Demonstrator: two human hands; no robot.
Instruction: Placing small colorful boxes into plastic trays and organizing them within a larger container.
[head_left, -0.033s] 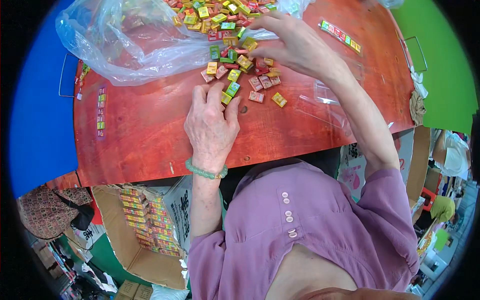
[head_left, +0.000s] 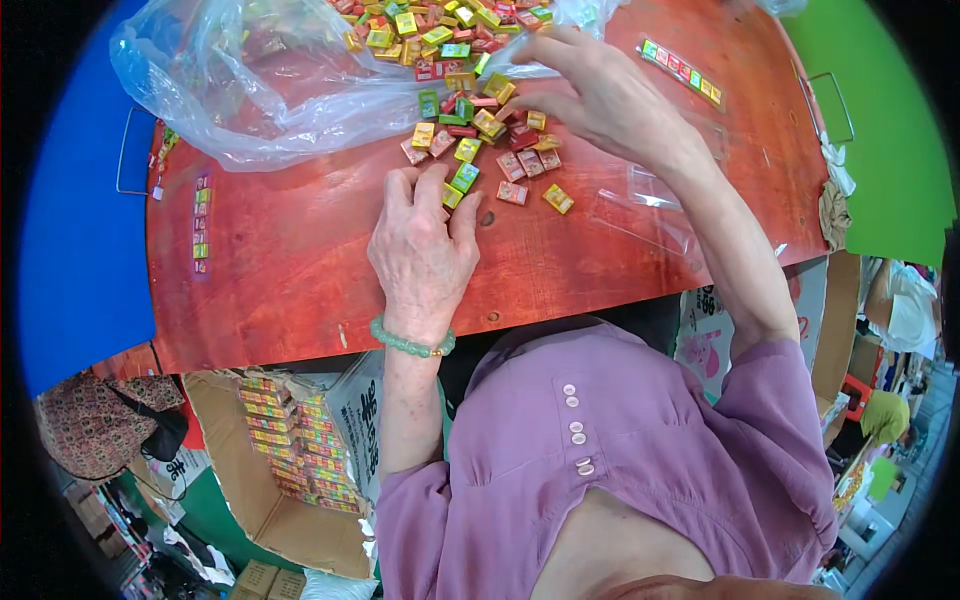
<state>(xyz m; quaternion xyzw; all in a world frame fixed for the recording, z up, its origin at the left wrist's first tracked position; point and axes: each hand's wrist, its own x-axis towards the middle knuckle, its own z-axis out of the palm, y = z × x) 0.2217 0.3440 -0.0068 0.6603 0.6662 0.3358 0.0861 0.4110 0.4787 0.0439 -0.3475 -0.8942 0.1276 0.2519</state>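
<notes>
Small candy-sized boxes in red, pink, yellow and green lie in a heap [head_left: 440, 38] that spills toward me. My left hand [head_left: 422, 235], wearing a green bead bracelet [head_left: 410, 345], rests at the near end of the spill. Its fingers and thumb curl around a small yellow box [head_left: 452, 196], with a green box [head_left: 465, 178] against it; the fingers partly hide what lies beneath. Over the right side of the heap, my right hand [head_left: 600, 95] is open, thumb and fingers apart, with nothing visible between them.
A clear plastic bag [head_left: 250, 130] spreads left of the heap. Filled strips of boxes lie at the table's left [head_left: 202, 225] and far right [head_left: 682, 72]. Clear plastic trays [head_left: 650, 190] sit under my right forearm. Below the table edge, a carton [head_left: 290, 530] holds stacked packs.
My right hand has shifted very slightly to the right, away from the boxes. The left hand stays in place.
</notes>
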